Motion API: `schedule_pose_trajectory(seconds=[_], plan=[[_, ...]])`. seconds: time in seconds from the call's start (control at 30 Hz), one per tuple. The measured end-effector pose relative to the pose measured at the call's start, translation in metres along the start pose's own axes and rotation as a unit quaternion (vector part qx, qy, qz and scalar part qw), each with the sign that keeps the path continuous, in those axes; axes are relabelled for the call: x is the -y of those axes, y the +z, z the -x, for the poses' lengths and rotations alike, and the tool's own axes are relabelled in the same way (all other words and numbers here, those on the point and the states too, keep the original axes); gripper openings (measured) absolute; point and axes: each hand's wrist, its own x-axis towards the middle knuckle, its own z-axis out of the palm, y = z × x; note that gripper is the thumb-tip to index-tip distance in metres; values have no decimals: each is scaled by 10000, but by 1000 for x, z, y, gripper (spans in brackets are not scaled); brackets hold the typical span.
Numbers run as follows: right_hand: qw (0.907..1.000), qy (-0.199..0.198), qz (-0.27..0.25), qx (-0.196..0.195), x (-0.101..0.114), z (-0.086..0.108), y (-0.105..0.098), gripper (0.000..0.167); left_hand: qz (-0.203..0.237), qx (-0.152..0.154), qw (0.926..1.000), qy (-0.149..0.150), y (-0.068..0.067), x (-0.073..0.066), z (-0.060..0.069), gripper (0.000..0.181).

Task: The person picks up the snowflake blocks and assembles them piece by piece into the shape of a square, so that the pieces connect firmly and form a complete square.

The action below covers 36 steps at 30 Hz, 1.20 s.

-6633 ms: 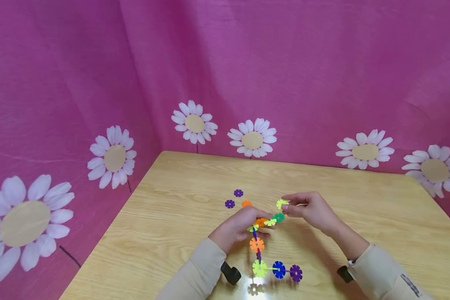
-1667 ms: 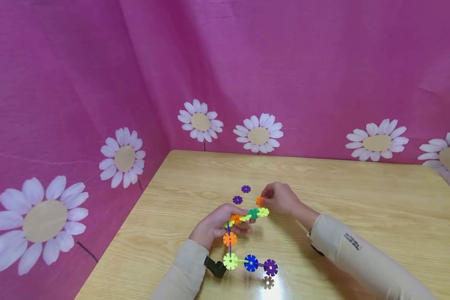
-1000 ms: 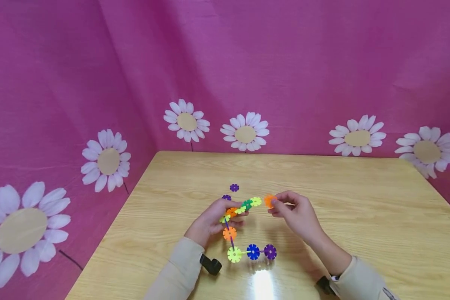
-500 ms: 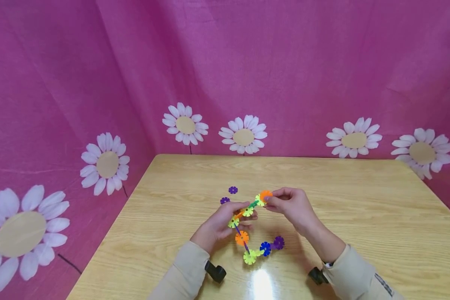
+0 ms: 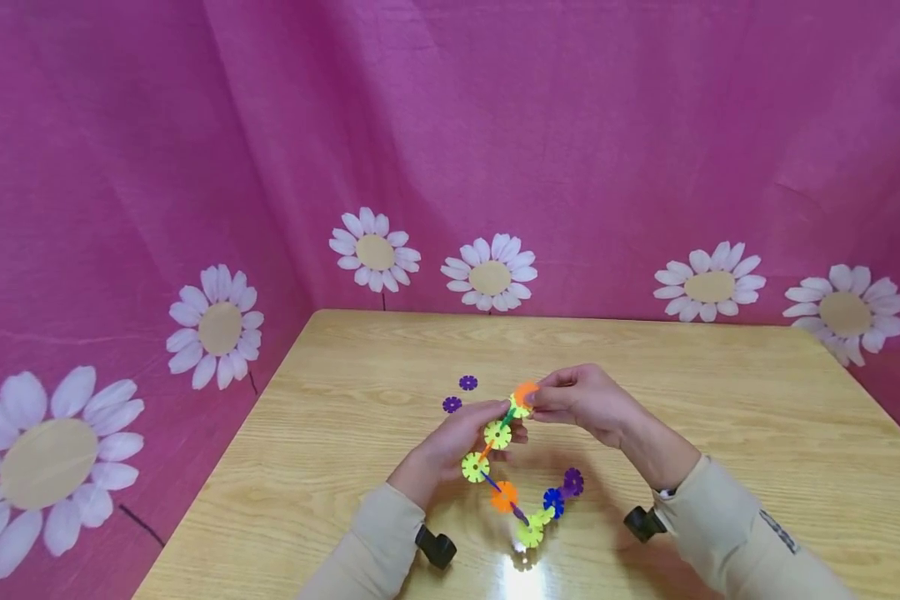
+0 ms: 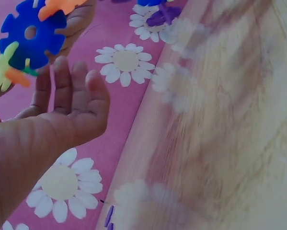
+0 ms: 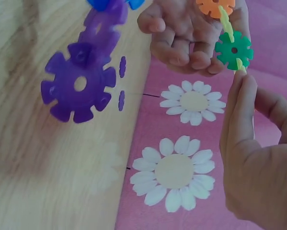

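A chain of slotted plastic snowflake discs, with a yellow disc [image 5: 476, 467] at one bend, hangs above the table. My left hand [image 5: 457, 437] holds its upper stretch between thumb and fingers. Between thumb and forefinger, my right hand [image 5: 592, 404] pinches an orange disc [image 5: 526, 393] against the yellow disc at the upper end; whether their slots interlock cannot be told. A green disc [image 7: 234, 50] sits just before that end in the right wrist view. Purple disc [image 7: 80, 84] ends the chain's other side. Close to the left wrist camera shows a blue disc [image 6: 30, 40].
Two loose purple discs, one [image 5: 468, 382] farther back and one [image 5: 452, 404] nearer, lie on the wooden table [image 5: 330, 467] beyond my left hand. A pink curtain [image 5: 592, 150] with printed daisies stands behind and to the left of the table.
The yellow disc my right hand held earlier now sits at the chain's end. My right hand took the orange disc from the table and brought it there; the chain has turned.
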Motion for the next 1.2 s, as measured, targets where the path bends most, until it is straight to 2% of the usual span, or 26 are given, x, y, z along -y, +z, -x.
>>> schedule_pose_trajectory(seconds=[0.17,0.4,0.47,0.57,0.63,0.7,0.8,0.87,0.97,1.07,1.2], plan=[[9994,-96,258,193,4,-4,3,21,-177,-451,9987,125,7,-2,1,48],[9994,36,280,223,2,-6,3,24,-232,-652,9973,227,12,-2,2,44],[9996,111,192,153,0,-5,1,27,-228,-703,9969,257,13,-1,2,44],[9998,123,20,-148,0,-3,-3,32,-224,-872,9955,297,13,1,1,44],[9995,-66,60,-308,-2,1,-5,33,-184,-1050,9938,322,14,3,0,43],[9976,-434,359,-413,-6,6,-4,32,-109,-1271,9912,359,14,4,0,41],[9861,-1141,1123,-451,-15,12,2,25,44,-1524,9874,417,14,3,-2,38],[9720,-1566,1660,-564,-20,15,7,19,106,-1599,9861,430,15,2,-2,36],[9509,-2032,2194,-802,-26,17,13,13,119,-1561,9869,396,16,0,-3,35],[9360,-2272,2474,-1052,-31,17,17,9,79,-1492,9881,376,18,0,-2,36],[9299,-2284,2578,-1292,-35,17,20,6,5,-1475,9885,332,21,1,0,38]])
